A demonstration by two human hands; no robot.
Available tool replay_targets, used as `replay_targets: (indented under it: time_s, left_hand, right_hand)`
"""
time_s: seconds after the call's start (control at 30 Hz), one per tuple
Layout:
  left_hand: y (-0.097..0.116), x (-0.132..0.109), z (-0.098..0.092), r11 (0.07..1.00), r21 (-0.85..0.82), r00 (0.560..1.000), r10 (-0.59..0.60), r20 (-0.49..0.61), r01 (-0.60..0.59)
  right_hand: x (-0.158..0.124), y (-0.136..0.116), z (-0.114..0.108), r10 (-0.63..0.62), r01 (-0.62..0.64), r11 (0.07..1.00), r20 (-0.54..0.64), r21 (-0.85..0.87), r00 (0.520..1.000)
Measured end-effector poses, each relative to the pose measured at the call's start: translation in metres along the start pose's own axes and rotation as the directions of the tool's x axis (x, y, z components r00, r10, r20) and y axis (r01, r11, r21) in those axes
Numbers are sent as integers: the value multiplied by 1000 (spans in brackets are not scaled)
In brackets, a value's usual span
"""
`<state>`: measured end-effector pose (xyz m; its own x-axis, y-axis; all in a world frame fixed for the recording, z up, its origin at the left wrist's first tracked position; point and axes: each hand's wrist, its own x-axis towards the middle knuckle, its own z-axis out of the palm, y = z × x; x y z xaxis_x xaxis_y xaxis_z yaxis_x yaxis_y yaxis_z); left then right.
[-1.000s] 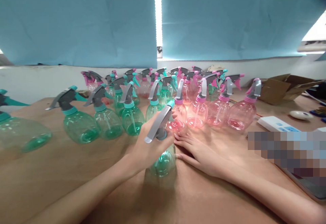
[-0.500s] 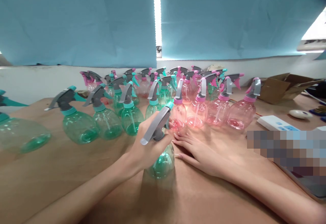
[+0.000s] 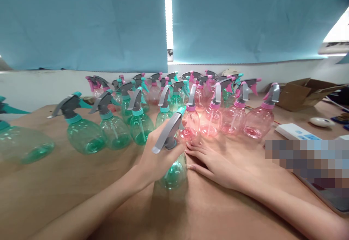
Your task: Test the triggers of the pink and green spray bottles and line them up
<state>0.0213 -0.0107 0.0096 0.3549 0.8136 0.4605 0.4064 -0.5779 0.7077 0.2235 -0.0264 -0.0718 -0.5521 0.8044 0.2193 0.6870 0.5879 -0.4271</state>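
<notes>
1. Gripping the green spray bottle [image 3: 174, 172] by its neck, the left hand [image 3: 156, 152] has its fingers wrapped close beneath the grey head; whether the base touches the table [image 3: 218, 211] I cannot tell.
2. Since half a second ago the bottle has shifted only slightly rightward, so the work looks nearly paused, the hold kept.
3. Beside the bottle, the right hand [image 3: 209, 160] lies palm down on the table, fingers loosely spread, holding nothing, practically unmoved.
4. Beyond both hands, a front row of green bottles [image 3: 141, 127] and pink bottles [image 3: 211, 122] blocks the way forward.
5. Farther right are a white strip [image 3: 298, 132], a white oval object [image 3: 321, 122] and an open cardboard box [image 3: 297, 94].
</notes>
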Motion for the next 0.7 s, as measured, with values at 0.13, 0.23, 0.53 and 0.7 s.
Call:
replay_targets:
  time_s: [0.13,0.23,0.53,0.7]
  left_hand:
    - [-2,-2,1,1000,15,1000,-3,-28,4]
    - [-5,-3,1,1000,1,1000,-6,-19,6]
    - [-9,-2,3,1000,1,999,-7,-31,7]
    - [-9,-3,2,1000,-10,1000,-20,-21,20]
  right_hand:
    - [0,0,1,-6,6,1000,-9,14,1000]
    - [0,1,1,-1,1,1000,3,2,1000]
    - [0,2,2,-11,11,1000,-13,7,1000]
    - [0,2,3,5,-5,1000,-3,-1,1000]
